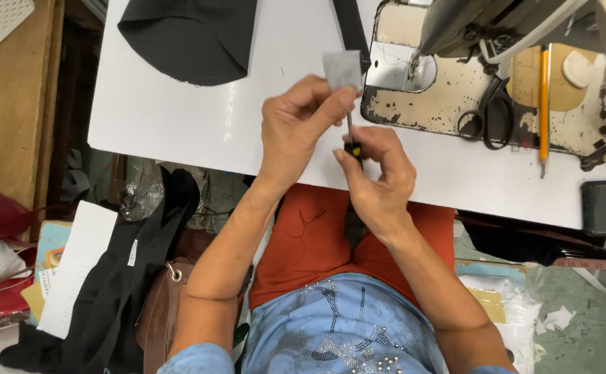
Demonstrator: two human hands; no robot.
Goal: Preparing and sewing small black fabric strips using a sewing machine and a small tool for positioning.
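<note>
Left hand [296, 125] pinches one grey fabric patch [342, 70]; just below it, right hand [379, 176] grips one small screwdriver [350, 135]. One pair of scissors [488, 114] lies right.

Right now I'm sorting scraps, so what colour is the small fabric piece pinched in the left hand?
Grey: the small fabric piece in the left hand shows best in the head view.
</note>
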